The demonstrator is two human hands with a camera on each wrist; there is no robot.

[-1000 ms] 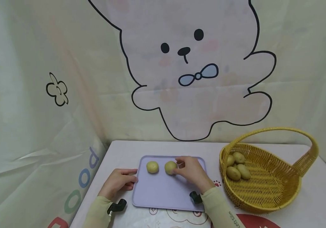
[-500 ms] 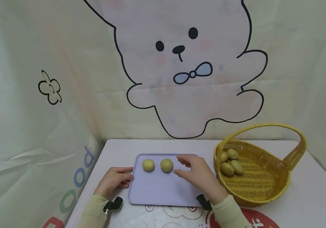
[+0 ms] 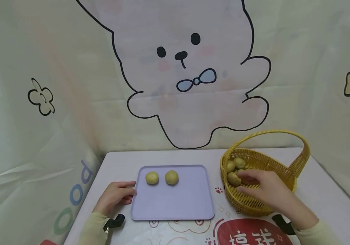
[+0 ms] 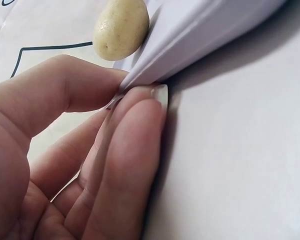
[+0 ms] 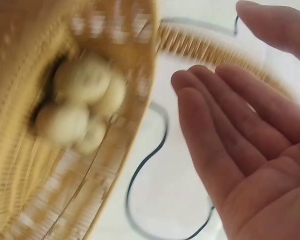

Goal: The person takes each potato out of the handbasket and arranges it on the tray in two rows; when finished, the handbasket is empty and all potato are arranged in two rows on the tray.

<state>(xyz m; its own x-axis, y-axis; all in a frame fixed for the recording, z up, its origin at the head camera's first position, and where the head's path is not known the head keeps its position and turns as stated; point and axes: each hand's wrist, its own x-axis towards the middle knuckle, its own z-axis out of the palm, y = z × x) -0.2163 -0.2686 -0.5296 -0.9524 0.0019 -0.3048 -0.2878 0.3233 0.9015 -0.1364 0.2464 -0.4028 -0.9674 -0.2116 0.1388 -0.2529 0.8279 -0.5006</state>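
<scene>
On the lilac tray (image 3: pixel 175 202) two potatoes sit side by side: the left potato (image 3: pixel 152 178) and the right potato (image 3: pixel 171 177). My left hand (image 3: pixel 114 198) pinches the tray's left rim, as the left wrist view shows up close at the thumb (image 4: pixel 55 85). Over the front of the yellow wicker basket (image 3: pixel 245 207) hovers my right hand (image 3: pixel 268 190), fingers extended and holding nothing. Several potatoes (image 3: pixel 233 178) lie together at the basket's left end, partly hidden by that hand. The right wrist view shows the basket potatoes (image 5: pixel 62 122) blurred, apart from the fingers.
The basket's tall arched handle (image 3: pixel 266 132) rises over it on the right of the table. A printed red patch (image 3: pixel 251 229) marks the cloth in front. A cartoon-printed curtain (image 3: pixel 187 112) hangs behind the table.
My right hand has let go of the right potato on the tray and moved right to the basket. The left hand has stayed at the tray's rim. The head view has shifted right.
</scene>
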